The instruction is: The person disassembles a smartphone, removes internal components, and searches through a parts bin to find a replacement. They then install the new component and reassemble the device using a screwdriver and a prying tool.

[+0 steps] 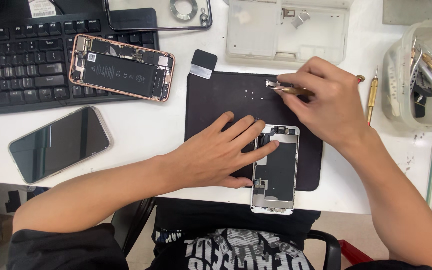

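Observation:
My left hand [221, 152] lies flat on a black work mat [226, 100], fingertips pressing the left edge of a detached phone screen assembly [276, 175] lying back side up. My right hand [326, 102] hovers over the mat's upper right, pinching gold tweezers [288, 89] that hold a small metal bracket at their tip. Several tiny screws [254, 94] lie on the mat just left of the tweezers' tip.
An opened phone body [121, 74] with its battery showing rests on a black keyboard [21, 60]. A phone [60, 143] lies screen up at the left. A clear parts tray [286, 30], a gold screwdriver [372, 97] and a tool tub [416, 75] stand behind and right.

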